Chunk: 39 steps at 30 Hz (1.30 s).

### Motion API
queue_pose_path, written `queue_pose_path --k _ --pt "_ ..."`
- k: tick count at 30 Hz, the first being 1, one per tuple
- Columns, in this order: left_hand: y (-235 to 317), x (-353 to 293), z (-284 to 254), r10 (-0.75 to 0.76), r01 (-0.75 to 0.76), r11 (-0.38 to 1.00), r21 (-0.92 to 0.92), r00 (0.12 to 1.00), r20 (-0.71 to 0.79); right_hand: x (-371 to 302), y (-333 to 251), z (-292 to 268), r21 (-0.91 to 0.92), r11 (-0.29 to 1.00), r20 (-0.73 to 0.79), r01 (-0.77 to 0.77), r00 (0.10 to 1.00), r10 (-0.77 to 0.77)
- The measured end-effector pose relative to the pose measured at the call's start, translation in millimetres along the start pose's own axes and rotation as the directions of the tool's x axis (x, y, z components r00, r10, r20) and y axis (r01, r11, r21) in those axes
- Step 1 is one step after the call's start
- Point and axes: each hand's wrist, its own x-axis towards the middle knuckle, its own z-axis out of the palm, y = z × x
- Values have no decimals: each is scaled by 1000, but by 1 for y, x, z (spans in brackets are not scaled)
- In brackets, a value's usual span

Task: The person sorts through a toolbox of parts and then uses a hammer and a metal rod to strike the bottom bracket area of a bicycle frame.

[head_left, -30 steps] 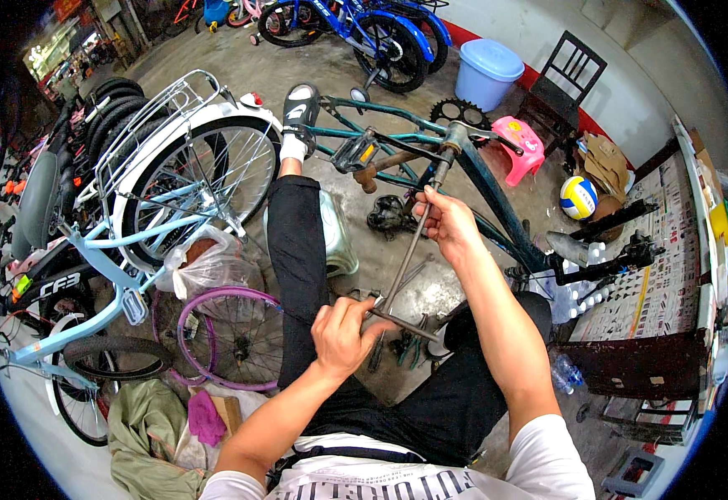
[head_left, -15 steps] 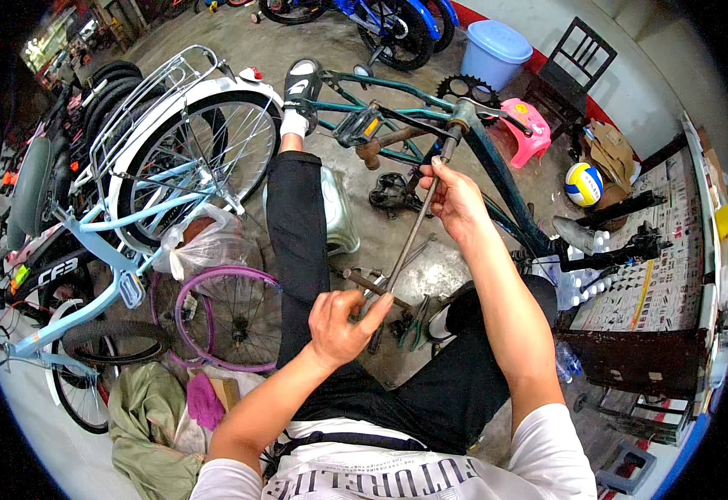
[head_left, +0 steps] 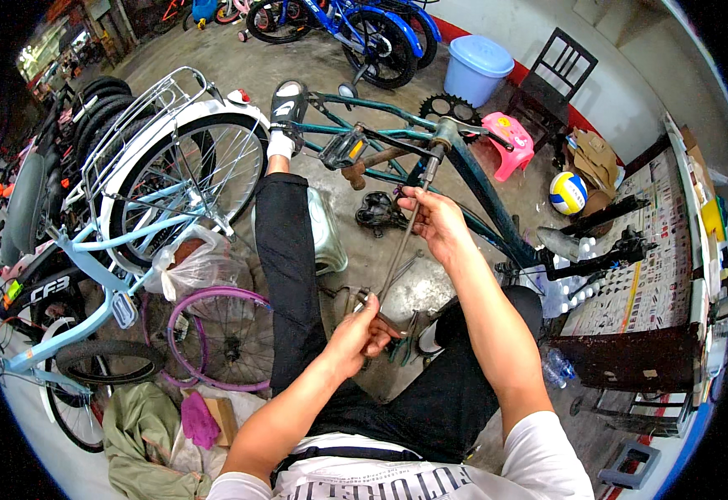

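A long metal T-handle socket wrench (head_left: 395, 271) slants between my two hands. My left hand (head_left: 357, 335) is closed round its crossbar at the near end, the thumb pointing up beside the shaft. Farther up, my right hand (head_left: 439, 227) pinches the shaft between thumb and fingers. The socket end meets the crank area of a dark green bicycle frame (head_left: 485, 179); whether it is seated there I cannot tell. A black chainring (head_left: 450, 112) sits behind that joint, and a black pedal (head_left: 343, 148) with an orange reflector sticks out to its left.
My foot in a black slide (head_left: 289, 104) rests by the frame's far-left end. A light-blue bicycle (head_left: 102, 287) and purple-rimmed wheels (head_left: 218, 340) lie at left. A pink stool (head_left: 510, 143), a ball (head_left: 568, 193) and a blue bucket (head_left: 478, 68) stand at right. Pliers (head_left: 410, 335) lie below my hands.
My left hand has turned on the crossbar, from knuckles up to thumb up, and the crossbar has rotated with it. My right hand stays on the shaft. The whole view has shifted slightly.
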Motion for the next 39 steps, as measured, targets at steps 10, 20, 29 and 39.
queue_pose_path --k 10,20,29,39 --pt "19 -25 -14 281 -253 957 146 933 -225 7 0 -14 -72 997 34 -30 999 33" --pt "151 -36 -32 928 -518 287 806 360 -99 8 -5 -7 2 999 -16 -35 999 35" --pt "147 54 31 375 -148 -42 988 914 153 16 7 4 -160 987 -131 -4 991 -17" --pt "143 63 47 294 -62 24 998 954 52 8 5 -8 44 998 -1 -45 999 45"
